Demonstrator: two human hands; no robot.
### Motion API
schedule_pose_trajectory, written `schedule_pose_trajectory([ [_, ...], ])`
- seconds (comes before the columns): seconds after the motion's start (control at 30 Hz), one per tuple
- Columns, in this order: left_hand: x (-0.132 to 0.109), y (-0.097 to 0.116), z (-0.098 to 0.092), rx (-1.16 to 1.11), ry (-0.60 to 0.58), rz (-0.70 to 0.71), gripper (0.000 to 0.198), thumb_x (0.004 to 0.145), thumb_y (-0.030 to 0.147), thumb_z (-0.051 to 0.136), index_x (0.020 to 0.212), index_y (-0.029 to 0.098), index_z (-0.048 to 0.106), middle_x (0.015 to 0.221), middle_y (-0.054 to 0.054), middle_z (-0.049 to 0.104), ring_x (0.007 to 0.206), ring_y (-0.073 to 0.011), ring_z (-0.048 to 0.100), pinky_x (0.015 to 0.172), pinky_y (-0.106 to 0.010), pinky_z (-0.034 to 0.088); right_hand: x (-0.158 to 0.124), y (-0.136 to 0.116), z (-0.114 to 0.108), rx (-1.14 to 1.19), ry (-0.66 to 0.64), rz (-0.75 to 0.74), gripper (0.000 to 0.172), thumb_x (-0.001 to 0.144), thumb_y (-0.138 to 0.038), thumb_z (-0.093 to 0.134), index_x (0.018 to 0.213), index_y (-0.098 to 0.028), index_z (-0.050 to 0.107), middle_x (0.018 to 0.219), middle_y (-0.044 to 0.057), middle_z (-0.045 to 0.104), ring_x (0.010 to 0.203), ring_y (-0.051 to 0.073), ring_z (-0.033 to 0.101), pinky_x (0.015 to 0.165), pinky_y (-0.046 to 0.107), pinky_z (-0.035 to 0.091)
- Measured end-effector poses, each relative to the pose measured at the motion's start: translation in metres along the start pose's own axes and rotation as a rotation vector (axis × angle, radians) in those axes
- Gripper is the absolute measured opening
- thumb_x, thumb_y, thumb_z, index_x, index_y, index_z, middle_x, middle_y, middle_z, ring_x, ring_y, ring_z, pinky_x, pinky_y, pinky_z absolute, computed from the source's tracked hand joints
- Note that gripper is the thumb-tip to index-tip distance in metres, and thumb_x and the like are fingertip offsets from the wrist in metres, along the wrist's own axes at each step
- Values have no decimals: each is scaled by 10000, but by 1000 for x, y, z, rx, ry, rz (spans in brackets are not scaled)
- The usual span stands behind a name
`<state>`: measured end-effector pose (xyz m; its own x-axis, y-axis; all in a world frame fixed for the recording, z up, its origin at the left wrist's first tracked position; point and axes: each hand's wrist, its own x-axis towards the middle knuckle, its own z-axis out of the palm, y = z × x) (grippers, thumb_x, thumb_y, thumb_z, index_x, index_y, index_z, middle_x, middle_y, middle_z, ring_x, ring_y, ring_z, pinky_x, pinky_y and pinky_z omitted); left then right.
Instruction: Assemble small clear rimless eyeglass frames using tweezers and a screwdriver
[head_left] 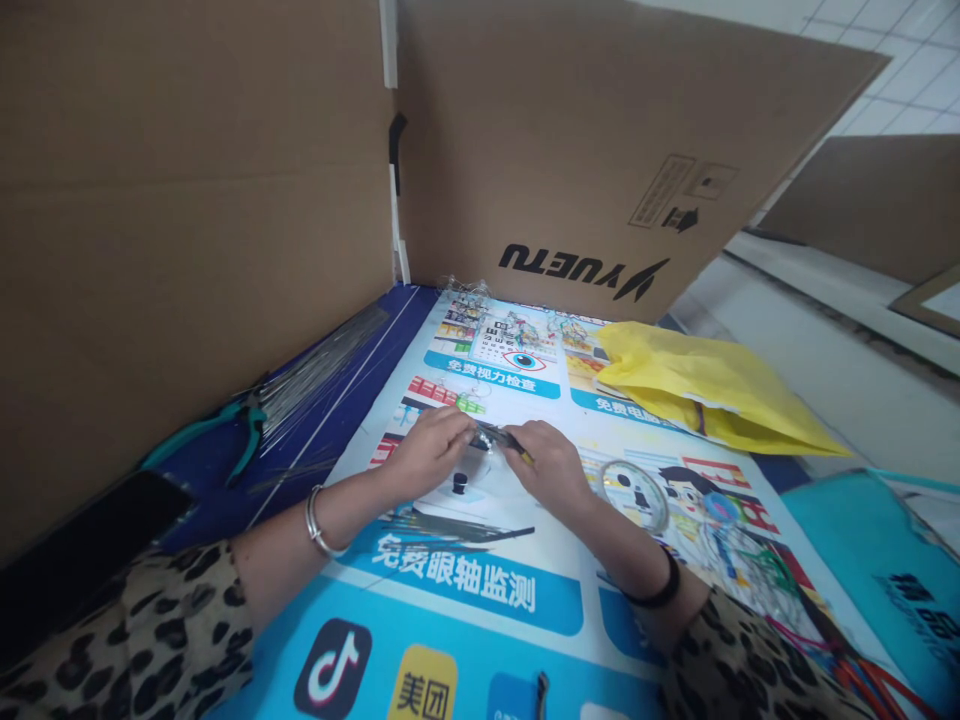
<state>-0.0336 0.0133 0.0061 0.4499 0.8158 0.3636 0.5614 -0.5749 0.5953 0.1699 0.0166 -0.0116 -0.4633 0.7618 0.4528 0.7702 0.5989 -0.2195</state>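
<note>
Over the middle of a printed poster [510,650], my two hands are close together. My right hand [551,465] is closed round small metal pliers [504,438]; a bit of yellow handle shows under the fingers. The pliers' jaws point left toward my left hand [433,448]. Its fingers are pinched on a thin, shiny piece of wire [486,434] at the jaws; the fine detail there is too small to make out. Just below the hands, several dark thin wire strips [465,530] lie loosely on the poster.
Cardboard walls [525,130] stand behind and left. On the left lie teal-handled pliers [251,430] and a bundle of straight wires [322,370]. At right are a yellow bag [705,375], a wire coil [634,495] and a teal packet [862,540]. Tangled wires [517,330] lie at the back.
</note>
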Motion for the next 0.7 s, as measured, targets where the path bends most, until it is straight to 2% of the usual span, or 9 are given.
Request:
schedule_pose_trajectory([
  [0.23, -4, 5, -6, -65, 6, 20, 198, 885, 201, 315, 741, 178, 448, 739, -16, 491, 770, -153, 444, 692, -272, 344, 0, 1, -1, 26, -7, -43, 228, 820, -256, 468, 984, -187, 611, 830, 61, 630, 801, 181, 546, 744, 303, 435],
  [0.47, -5, 5, -5, 23, 22, 35, 186, 879, 183, 320, 754, 179, 457, 743, -16, 494, 781, -161, 445, 718, -288, 329, 1, 3, -1, 42, -13, -65, 219, 817, -250, 475, 974, -187, 615, 812, 58, 629, 790, 179, 546, 733, 299, 435],
  [0.7, -4, 3, -3, 67, -11, 61, 183, 861, 172, 361, 708, 172, 460, 703, 0, 492, 730, -145, 447, 696, -279, 318, -1, 1, -1, 35, 10, -59, 222, 821, -251, 478, 978, -187, 621, 834, 53, 651, 799, 165, 572, 735, 276, 442],
])
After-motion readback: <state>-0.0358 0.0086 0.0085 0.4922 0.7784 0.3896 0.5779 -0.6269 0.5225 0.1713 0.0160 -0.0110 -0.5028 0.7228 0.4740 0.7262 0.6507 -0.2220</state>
